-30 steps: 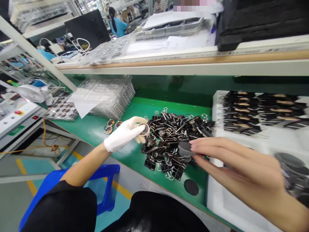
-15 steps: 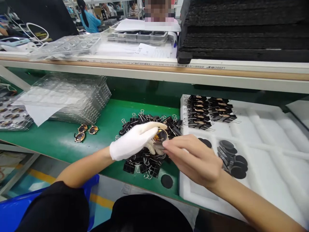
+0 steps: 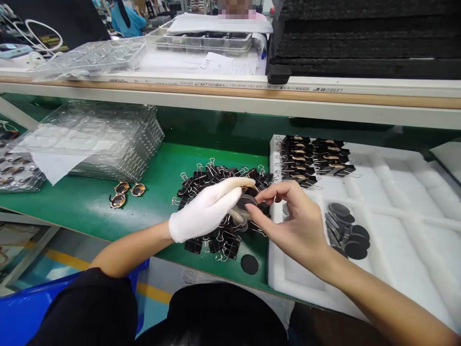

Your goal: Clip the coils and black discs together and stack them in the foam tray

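My left hand (image 3: 207, 207), in a white glove, is closed around round gold-rimmed sunglasses (image 3: 249, 187), mostly hidden now by fingers and a disc. With thumb and fingertips my bare right hand (image 3: 297, 226) pinches a dark round disc (image 3: 245, 202) that lies over the front of the round rim. Both hands meet above a pile of black binder clips (image 3: 193, 244) on the green table (image 3: 169, 166). A loose black disc (image 3: 249, 264) lies near the table's front edge, below my hands.
On the right, a white foam tray (image 3: 399, 245) holds clipped gold-rimmed pieces (image 3: 298, 158) and several dark discs (image 3: 356, 247). More round sunglasses (image 3: 118, 201) lie left, by stacked clear plastic trays (image 3: 108, 139). A shelf edge (image 3: 216, 96) crosses above; a person (image 3: 127, 19) is behind.
My right thumb and fingers have opened wider around the disc, which now covers the tortoiseshell-coloured lens seen before. My left hand has shifted slightly right. The whole view has tilted a little.
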### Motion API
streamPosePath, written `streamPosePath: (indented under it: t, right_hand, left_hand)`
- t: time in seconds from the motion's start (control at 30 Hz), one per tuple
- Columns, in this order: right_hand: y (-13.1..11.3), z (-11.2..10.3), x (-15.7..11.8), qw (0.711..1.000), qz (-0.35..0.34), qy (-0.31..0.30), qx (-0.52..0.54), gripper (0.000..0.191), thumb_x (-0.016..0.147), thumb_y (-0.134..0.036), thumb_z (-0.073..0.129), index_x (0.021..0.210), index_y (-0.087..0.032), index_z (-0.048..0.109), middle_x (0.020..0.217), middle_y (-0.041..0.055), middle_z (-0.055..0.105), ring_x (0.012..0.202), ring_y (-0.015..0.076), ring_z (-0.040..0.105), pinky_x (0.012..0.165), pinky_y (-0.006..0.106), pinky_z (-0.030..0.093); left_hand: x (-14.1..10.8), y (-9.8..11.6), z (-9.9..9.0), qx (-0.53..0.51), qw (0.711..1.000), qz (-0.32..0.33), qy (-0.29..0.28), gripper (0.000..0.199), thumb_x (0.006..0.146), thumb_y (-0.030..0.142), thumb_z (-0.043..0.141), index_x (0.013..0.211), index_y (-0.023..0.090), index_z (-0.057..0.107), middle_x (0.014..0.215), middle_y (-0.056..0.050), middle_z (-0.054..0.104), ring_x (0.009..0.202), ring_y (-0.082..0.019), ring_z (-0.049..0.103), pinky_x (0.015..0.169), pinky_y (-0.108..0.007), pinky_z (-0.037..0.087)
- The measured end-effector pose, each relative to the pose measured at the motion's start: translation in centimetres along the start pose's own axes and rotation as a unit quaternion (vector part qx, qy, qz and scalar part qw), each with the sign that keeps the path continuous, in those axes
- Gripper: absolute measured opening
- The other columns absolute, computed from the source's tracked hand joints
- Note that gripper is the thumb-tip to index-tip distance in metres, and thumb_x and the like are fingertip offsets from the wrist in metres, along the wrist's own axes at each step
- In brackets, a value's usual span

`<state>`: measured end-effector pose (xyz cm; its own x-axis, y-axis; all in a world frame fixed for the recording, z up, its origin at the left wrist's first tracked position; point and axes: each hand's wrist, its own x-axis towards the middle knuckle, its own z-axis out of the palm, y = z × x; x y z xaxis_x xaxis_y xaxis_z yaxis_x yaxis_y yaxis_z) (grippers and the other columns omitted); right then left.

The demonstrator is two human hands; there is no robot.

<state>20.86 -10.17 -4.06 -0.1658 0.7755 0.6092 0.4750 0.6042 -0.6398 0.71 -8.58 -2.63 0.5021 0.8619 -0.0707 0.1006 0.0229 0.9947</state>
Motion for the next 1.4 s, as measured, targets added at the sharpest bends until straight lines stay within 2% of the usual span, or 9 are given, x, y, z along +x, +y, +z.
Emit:
streamPosePath:
  t: [0.2,0.4,0.57,0.83,0.93,1.03,1.23,1.3,1.4]
  right_hand:
    - [1.2,-0.4,0.7,0.99,0.125,-0.034,0.06,0.03,0.087,-0.027,0.074,0.114,-0.023,0.061,0.104,0.0049,0.065,0.083,0.0177,0.065,0.072,0.035,0.058]
    - [0.9,-0.5,1.1,0.935,0.23,-0.086,0.258,0.029,0.089,-0.027,0.074,0.117,-0.019,0.068,0.096,0.0054,0.074,0.083,0.017,0.074,0.071,0.028,0.066]
    - [0.8,-0.6,1.4,0.915,0.257,-0.084,0.3,0.039,0.078,-0.021,0.087,0.114,-0.018,0.072,0.101,0.0056,0.077,0.08,0.0164,0.076,0.074,0.027,0.067]
    - [2.2,-0.6,1.8,0.903,0.268,-0.064,0.329,0.047,0.069,-0.019,0.093,0.112,-0.019,0.075,0.1,0.0048,0.079,0.082,0.0175,0.076,0.083,0.031,0.067]
    - [2.5,-0.6,1.9,0.886,0.28,-0.062,0.365,0.048,0.068,-0.019,0.094,0.112,-0.019,0.076,0.092,0.003,0.079,0.075,0.0162,0.076,0.078,0.029,0.067]
    - [2.7,-0.4,2.0,0.865,0.297,-0.066,0.398,0.046,0.065,-0.018,0.095,0.107,-0.019,0.078,0.085,0.0017,0.079,0.07,0.0148,0.076,0.073,0.025,0.067]
    - [3.0,0.0,1.8,0.847,0.332,-0.059,0.411,0.045,0.061,-0.02,0.097,0.103,-0.017,0.079,0.082,0.0038,0.081,0.068,0.0166,0.077,0.071,0.026,0.068]
    - [3.0,0.1,1.7,0.843,0.333,-0.052,0.42,0.046,0.06,-0.021,0.098,0.102,-0.017,0.079,0.082,0.0045,0.081,0.069,0.0177,0.078,0.071,0.028,0.069]
    - [3.1,0.2,1.6,0.841,0.321,-0.034,0.433,0.047,0.061,-0.023,0.098,0.103,-0.017,0.078,0.087,0.0058,0.082,0.073,0.0194,0.079,0.075,0.031,0.07]
  left_hand:
    - [0.8,0.2,0.7,0.001,1.0,0.019,-0.007,0.043,0.103,0.03,0.051,0.145,0.019,0.051,0.144,-0.012,0.062,0.106,-0.018,0.074,0.088,-0.027,0.064]
    - [1.7,-0.3,0.9,0.03,0.998,0.032,0.046,0.041,0.099,0.028,0.057,0.138,0.016,0.053,0.121,-0.011,0.073,0.079,-0.014,0.078,0.074,-0.027,0.067]
    - [1.8,-0.6,0.9,0.111,0.985,0.068,0.113,0.032,0.099,0.031,0.06,0.128,0.017,0.062,0.091,-0.003,0.077,0.073,-0.014,0.076,0.072,-0.026,0.066]
    - [2.3,-1.8,0.4,0.135,0.979,0.136,0.073,0.049,0.102,0.031,0.056,0.149,0.023,0.046,0.113,-0.008,0.073,0.079,-0.013,0.074,0.074,-0.027,0.065]
    - [2.2,-2.1,0.2,0.245,0.941,0.214,0.09,0.056,0.097,0.03,0.067,0.149,0.027,0.047,0.126,-0.009,0.069,0.088,-0.014,0.073,0.081,-0.03,0.064]
    - [2.2,-2.2,0.0,0.362,0.889,0.257,0.113,0.045,0.095,0.029,0.069,0.138,0.026,0.055,0.127,-0.008,0.069,0.095,-0.015,0.072,0.087,-0.032,0.062]
    - [2.2,-2.3,-0.4,0.312,0.907,0.265,0.104,0.043,0.091,0.027,0.075,0.126,0.024,0.05,0.136,-0.012,0.059,0.097,-0.015,0.071,0.077,-0.029,0.062]
    - [2.1,-2.4,-0.4,0.309,0.901,0.278,0.129,0.034,0.093,0.023,0.072,0.12,0.023,0.051,0.14,-0.013,0.057,0.098,-0.014,0.071,0.079,-0.029,0.062]
    - [2.1,-2.6,-0.3,0.297,0.885,0.302,0.194,0.02,0.094,0.017,0.068,0.108,0.022,0.053,0.124,-0.008,0.068,0.101,-0.014,0.071,0.085,-0.031,0.061]
